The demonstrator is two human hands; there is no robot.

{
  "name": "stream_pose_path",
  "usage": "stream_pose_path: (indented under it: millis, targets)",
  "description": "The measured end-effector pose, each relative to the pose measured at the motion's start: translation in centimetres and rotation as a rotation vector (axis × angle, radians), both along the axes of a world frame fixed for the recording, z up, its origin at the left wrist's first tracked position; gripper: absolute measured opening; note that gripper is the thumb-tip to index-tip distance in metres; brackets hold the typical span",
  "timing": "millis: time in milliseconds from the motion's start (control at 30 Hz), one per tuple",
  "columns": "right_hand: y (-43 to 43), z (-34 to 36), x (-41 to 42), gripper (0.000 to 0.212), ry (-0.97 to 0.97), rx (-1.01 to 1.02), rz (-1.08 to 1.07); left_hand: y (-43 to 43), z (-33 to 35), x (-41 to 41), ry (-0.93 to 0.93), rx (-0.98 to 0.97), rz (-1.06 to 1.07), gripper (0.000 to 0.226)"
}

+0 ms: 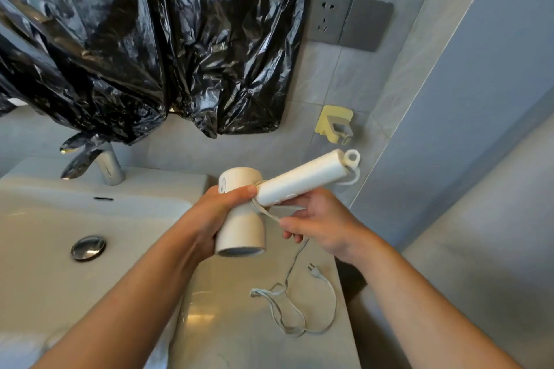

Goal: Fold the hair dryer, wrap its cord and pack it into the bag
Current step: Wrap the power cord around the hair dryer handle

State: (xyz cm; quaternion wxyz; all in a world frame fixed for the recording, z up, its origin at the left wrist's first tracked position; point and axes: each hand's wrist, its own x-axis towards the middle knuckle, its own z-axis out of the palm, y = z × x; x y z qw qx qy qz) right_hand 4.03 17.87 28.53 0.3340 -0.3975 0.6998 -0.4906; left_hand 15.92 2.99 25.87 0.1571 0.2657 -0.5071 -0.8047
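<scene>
A white hair dryer [244,229] is held above the counter. My left hand [214,213] grips its barrel, air intake pointing down toward me. Its handle [302,181] sticks out to the right, ending in a hanging loop. My right hand [317,223] sits just under the handle and pinches the white cord [295,260] close to the dryer. From there the cord drops to the counter, where it lies in loose loops ending in the plug [314,268]. No packing bag is identifiable; black plastic sheeting [150,39] hangs on the wall above.
A white sink [90,219] with a round chrome drain [88,247] and chrome faucet [111,166] is on the left. Grey wall sockets [329,16] and a yellow wall holder [335,124] are mounted on the tiles. The grey counter [239,323] ends at the right.
</scene>
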Motion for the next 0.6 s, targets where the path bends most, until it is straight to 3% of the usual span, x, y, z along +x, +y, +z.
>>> stream_pose_path:
  millis: [133, 267, 333, 400, 533, 600]
  targets:
    - [0.8, -2.4, -3.1, 0.018, 0.059, 0.301, 0.239, -0.9, -2.1, -0.5, -0.017, -0.05, -0.118, 0.035]
    - [0.5, -7.7, -5.9, 0.021, -0.006, 0.299, 0.229, -1.3, -5.9, -2.0, -0.028, -0.112, -0.165, 0.045]
    - [0.2, -10.3, -7.5, 0.024, -0.048, 0.32, 0.184, -1.5, -8.2, -2.5, -0.038, -0.179, -0.197, 0.063]
    - [-0.2, -12.3, -8.7, 0.024, 0.023, 0.357, 0.211, -1.6, -10.3, -2.8, -0.088, -0.312, -0.219, 0.078]
    - [-0.4, -15.5, -9.0, 0.01, 0.16, 0.314, 0.19, -0.4, -13.1, -3.3, -0.239, -0.807, -0.235, 0.077]
    - [-0.3, -16.7, -8.6, 0.009, 0.227, 0.309, 0.149, 0.1, -14.5, -3.4, -0.295, -0.956, -0.188, 0.079]
